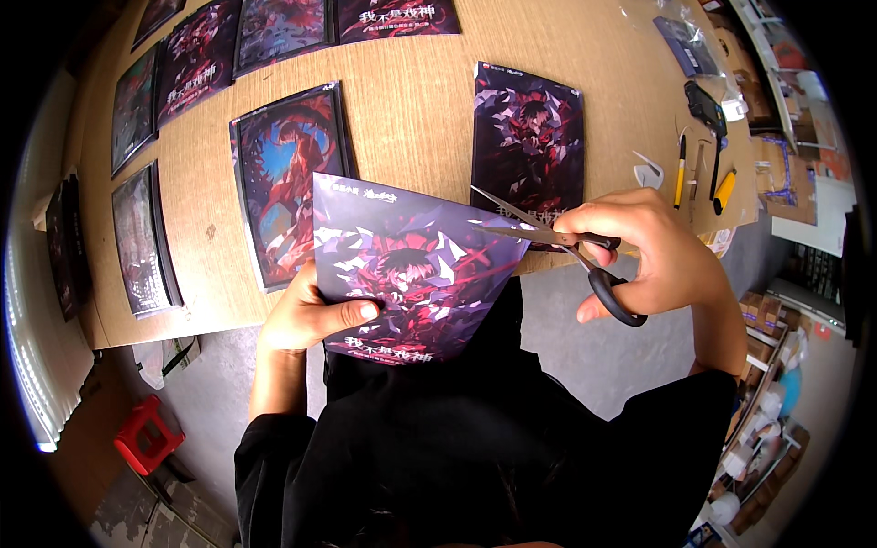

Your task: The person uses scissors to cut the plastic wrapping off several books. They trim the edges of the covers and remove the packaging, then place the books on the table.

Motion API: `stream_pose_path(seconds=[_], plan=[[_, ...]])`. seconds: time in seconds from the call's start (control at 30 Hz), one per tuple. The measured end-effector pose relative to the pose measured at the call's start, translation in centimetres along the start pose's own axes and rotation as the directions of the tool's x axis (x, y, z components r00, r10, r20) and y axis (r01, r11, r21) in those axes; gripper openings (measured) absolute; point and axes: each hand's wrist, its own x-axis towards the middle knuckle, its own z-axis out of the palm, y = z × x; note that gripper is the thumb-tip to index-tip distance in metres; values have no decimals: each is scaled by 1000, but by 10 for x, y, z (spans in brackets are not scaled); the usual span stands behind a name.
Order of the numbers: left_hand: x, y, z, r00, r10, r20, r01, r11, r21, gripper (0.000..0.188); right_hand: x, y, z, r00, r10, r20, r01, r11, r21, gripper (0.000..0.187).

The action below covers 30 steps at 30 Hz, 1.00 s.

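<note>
My left hand [297, 315] grips a flat purple-and-red illustrated packet [411, 237] by its left edge, thumb on the front and the other fingers hidden behind. The packet is tilted, close to my body beyond the table's front edge. In my right hand [671, 247] is a pair of scissors [603, 290] with black handles, thumb and fingers about the loops. The scissor blades stand apart around the packet's upper right corner, one above it and one across its front. Whether the corner is cut I cannot tell. Just beyond lies a similar dark packet [530, 128] on the table.
On the wooden table [402, 110] lie a blue-and-red illustrated stack [292, 173] and several more at the left. A yellow pen-like tool [681, 173], a yellow cutter [724, 192] and a black tool [705, 110] lie at right. A red stool [149, 437] stands lower left.
</note>
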Motion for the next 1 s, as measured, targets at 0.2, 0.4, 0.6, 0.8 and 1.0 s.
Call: stream_pose_path(seconds=[0.2, 0.4, 0.6, 0.8, 1.0], plan=[[2, 0, -3, 1000, 16, 24, -17, 1000, 20, 42, -1, 2, -1, 998, 54, 44, -54, 999, -1, 43], [2, 0, -4, 999, -47, 27, 48, 999, -15, 43, -4, 3, 0, 994, 84, 73, -85, 996, 8, 45], [3, -1, -7, 996, -66, 56, 65, 998, 18, 39, -9, 4, -1, 995, 48, 82, -45, 998, -37, 52], [0, -3, -8, 994, -90, 61, 88, 996, 31, 37, -13, 3, 5, 991, 71, 112, -67, 997, -40, 55], [1, -3, -9, 995, -60, 85, 57, 998, 41, 40, -17, 0, 8, 989, 100, 111, -95, 994, -52, 55]])
